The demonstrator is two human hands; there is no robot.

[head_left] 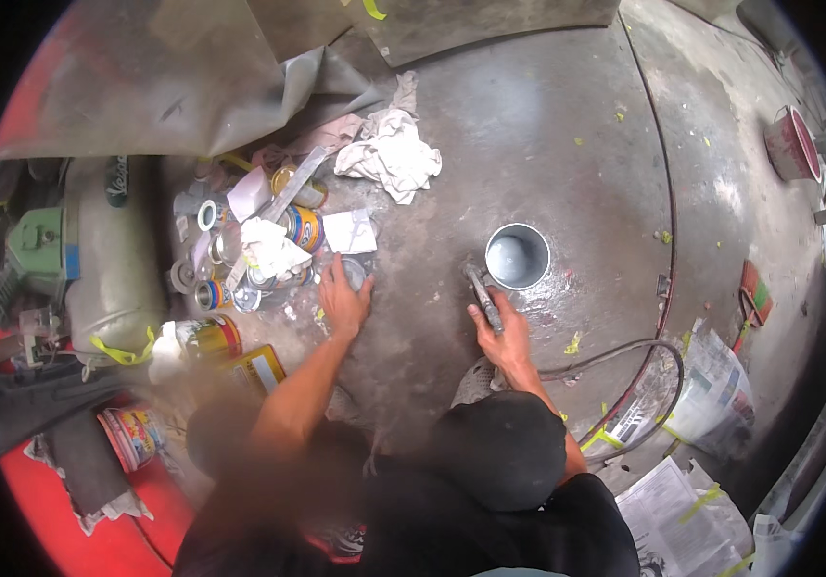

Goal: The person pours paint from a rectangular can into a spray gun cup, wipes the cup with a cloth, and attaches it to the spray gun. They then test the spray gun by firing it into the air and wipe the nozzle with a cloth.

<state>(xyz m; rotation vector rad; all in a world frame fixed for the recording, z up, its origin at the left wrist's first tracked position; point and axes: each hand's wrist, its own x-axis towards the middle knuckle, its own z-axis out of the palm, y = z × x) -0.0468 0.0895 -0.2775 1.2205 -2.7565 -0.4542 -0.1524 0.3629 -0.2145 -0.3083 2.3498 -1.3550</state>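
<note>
From my end: right hand [502, 338] is closed round a narrow grey tool [484, 298], fingers wrapped, tip pointing far; its type I can't make out. Tool sits just left of and near the round metal can [519, 258], which stands upright on the floor [432, 317], right of centre. Left hand [343, 303] is over at the left by a round grey lid-like piece [355, 273], thumb and fingers parted; can't tell if it has hold of it. White card [350, 232] lies just far of that, paint cans and rags [389, 154] left and far. Handling, my guess: tool is stiff, fairly light, surface looks smeared so maybe slick; grip mid-length, full fingers rather than a pinch. Can should be rigid, light if near empty, but smooth and shiny; contents unclear, so keep it level, palm round the outer wall below the rim. Lid-like piece looks thin and light, could flex or crack; pinch by the edge, don't press the middle. Card would bend, edges only.
</note>
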